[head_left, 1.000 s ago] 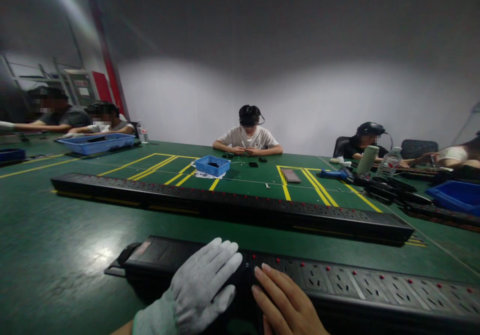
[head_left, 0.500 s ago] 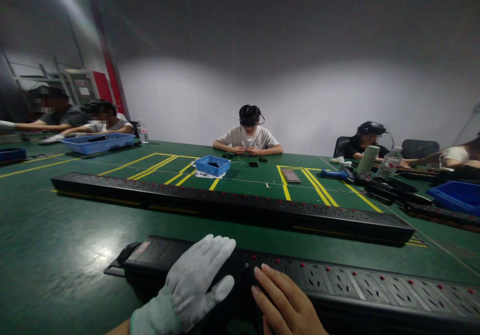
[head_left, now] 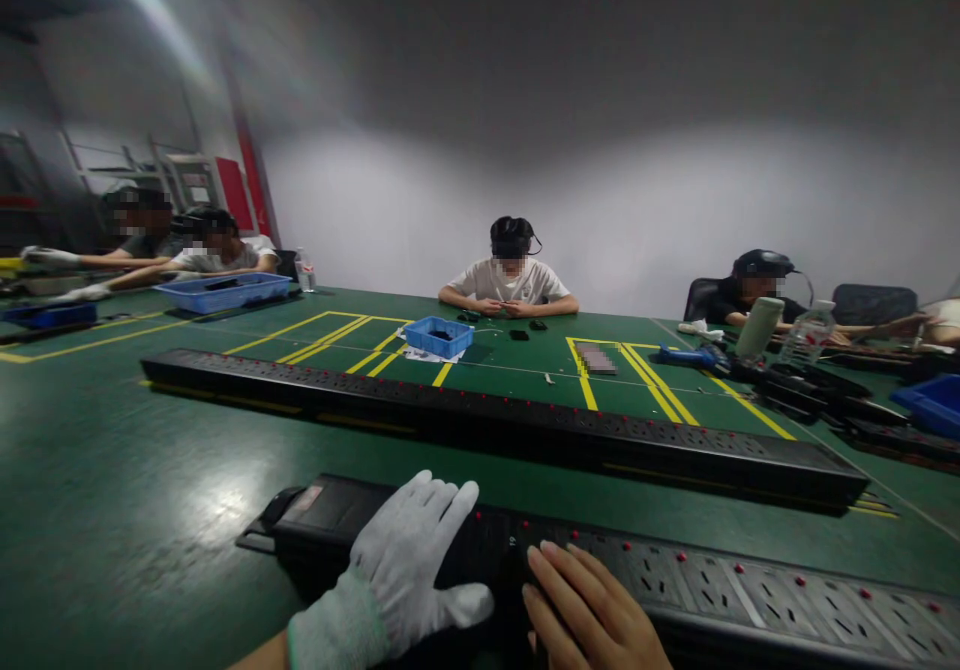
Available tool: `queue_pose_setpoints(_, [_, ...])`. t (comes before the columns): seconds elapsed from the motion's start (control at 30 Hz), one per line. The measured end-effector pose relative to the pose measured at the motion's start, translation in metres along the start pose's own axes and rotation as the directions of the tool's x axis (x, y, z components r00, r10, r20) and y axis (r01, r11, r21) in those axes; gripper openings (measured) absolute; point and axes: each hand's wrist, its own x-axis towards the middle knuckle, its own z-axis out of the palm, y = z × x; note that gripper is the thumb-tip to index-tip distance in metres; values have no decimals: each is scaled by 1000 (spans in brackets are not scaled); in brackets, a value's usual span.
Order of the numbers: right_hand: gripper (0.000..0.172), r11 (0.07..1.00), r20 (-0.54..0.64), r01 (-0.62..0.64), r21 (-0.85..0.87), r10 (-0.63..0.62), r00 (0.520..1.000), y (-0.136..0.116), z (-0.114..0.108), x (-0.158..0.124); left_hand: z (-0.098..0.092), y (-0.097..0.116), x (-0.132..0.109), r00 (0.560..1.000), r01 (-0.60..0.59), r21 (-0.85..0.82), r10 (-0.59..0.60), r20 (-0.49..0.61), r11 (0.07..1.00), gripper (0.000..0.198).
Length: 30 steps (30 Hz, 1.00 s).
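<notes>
A long black power strip [head_left: 675, 590] with many sockets and red switches lies across the near edge of the green table [head_left: 135, 510]. My left hand [head_left: 409, 570], in a white glove, rests flat on the strip's left part, fingers stretched out. My bare right hand [head_left: 589, 615] lies beside it on the strip, fingers extended and pressing on the top face. Neither hand grips anything.
A second long black power strip [head_left: 495, 420] lies further out, parallel to the near one. A small blue tray [head_left: 439, 336] and yellow floor-tape lines sit mid-table. A person in a white shirt [head_left: 510, 280] sits opposite; other people work at left and right, with blue bins [head_left: 221, 292] and bottles.
The view has shifted slightly, so everything sits a little right and lower. My gloved left hand has slid a bit along the strip; my right hand stays on it.
</notes>
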Motion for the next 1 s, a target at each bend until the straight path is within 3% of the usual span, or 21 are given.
queue_pose_setpoints(0.1, [24, 997, -32, -44, 61, 46, 998, 2, 7, 15, 1, 0, 2, 1000, -5, 18, 5, -10, 1000, 81])
queue_pose_setpoints(0.2, [27, 988, 27, -123, 96, 121, 992, 4, 9, 24, 2, 0, 1, 1000, -5, 51, 7, -27, 999, 84])
queue_pose_setpoints(0.37, [35, 998, 109, -50, 49, 45, 993, 13, 0, 23, -3, 0, 4, 996, -58, 38, 61, -69, 998, 76])
queue_pose_setpoints(0.67, [24, 983, 247, -137, 125, 103, 964, 34, -16, 24, -18, -2, 10, 978, -202, -29, 200, -52, 979, 63])
queue_pose_setpoints(0.87, [38, 985, 301, -108, 135, 64, 951, 36, -31, 34, -22, -1, 15, 973, -232, -61, 230, -33, 971, 55])
queue_pose_setpoints(1.0, [41, 984, 331, -118, 133, 68, 941, 45, -44, 24, -25, 2, 17, 957, -291, -79, 290, -19, 954, 51])
